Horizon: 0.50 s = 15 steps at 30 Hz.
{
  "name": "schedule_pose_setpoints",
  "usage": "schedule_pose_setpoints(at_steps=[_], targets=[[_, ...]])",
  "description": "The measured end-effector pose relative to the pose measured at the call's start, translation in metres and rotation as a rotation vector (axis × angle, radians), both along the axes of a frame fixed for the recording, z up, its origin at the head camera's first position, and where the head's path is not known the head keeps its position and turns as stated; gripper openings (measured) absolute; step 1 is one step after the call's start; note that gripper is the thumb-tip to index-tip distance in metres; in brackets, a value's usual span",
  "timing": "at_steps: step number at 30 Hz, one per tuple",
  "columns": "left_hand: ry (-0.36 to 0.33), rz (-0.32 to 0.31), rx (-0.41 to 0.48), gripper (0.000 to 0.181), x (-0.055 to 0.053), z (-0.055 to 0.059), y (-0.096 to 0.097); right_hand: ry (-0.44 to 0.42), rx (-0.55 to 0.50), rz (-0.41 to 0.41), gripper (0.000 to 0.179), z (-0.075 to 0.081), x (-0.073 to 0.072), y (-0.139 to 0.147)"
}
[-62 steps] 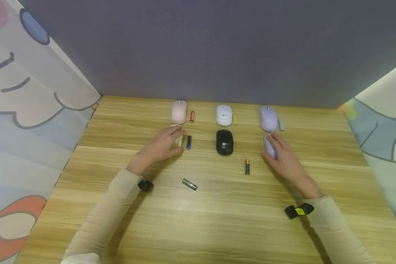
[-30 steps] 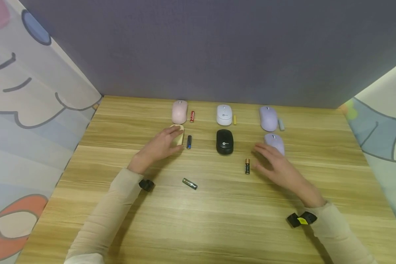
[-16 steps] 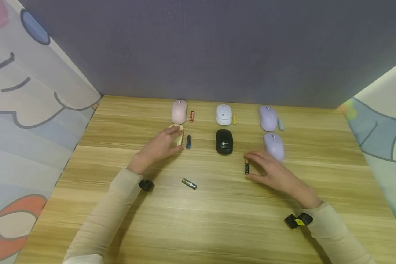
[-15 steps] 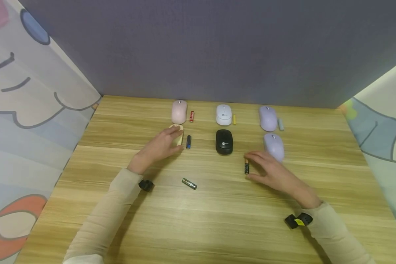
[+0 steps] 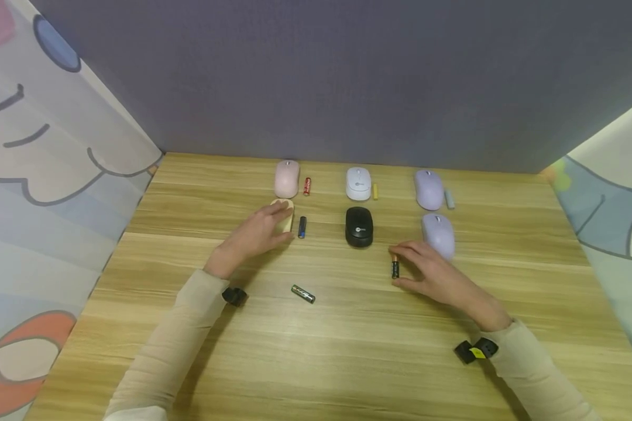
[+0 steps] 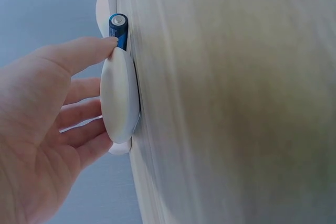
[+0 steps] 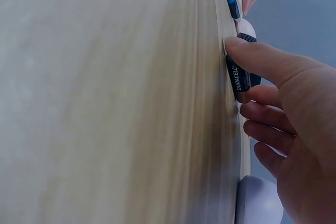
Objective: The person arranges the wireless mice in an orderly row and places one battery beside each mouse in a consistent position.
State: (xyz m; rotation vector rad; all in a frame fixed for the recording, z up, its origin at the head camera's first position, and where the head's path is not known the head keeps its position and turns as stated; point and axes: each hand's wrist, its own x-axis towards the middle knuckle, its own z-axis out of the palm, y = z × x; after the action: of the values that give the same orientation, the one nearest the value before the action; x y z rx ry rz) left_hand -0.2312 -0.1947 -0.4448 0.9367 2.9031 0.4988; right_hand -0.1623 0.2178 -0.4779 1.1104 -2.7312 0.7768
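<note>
My left hand (image 5: 255, 234) holds a cream computer mouse (image 6: 119, 98) on the table, thumb at one side and fingers spread along the other. A dark blue battery (image 5: 302, 227) lies just right of that thumb. Between the thumb and index fingertip of my right hand (image 5: 436, 273) is a black and copper Duracell battery (image 7: 237, 77), pinched by its two ends at table height. A lavender mouse (image 5: 438, 235) sits just beyond this hand's knuckles. Nearer the front, a green and silver battery (image 5: 302, 293) lies at a slant.
Along the back stand a pink mouse (image 5: 287, 179) with a red battery (image 5: 307, 186), a white mouse (image 5: 358, 183) with a yellow battery (image 5: 375, 191), and another lavender mouse (image 5: 429, 190) with a grey battery (image 5: 449, 199). A black mouse (image 5: 359, 227) sits mid-table. A dark panel (image 5: 337, 82) rises behind.
My right hand has left the nearer lavender mouse, moved left and toward the front, and taken the black and copper battery by its ends. The left hand stays at the cream mouse.
</note>
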Motion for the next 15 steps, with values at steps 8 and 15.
schedule_pose_setpoints(at_steps=[8, 15], targets=[[-0.008, 0.003, 0.013, 0.064, 0.0009, 0.0009, 0.0017, 0.013, 0.008, 0.013, 0.062, 0.0004, -0.0012, -0.0016], [-0.009, 0.007, 0.022, 0.064, 0.0016, -0.0014, 0.0019, 0.023, 0.009, 0.029, 0.056, -0.0003, -0.0025, -0.0037]])
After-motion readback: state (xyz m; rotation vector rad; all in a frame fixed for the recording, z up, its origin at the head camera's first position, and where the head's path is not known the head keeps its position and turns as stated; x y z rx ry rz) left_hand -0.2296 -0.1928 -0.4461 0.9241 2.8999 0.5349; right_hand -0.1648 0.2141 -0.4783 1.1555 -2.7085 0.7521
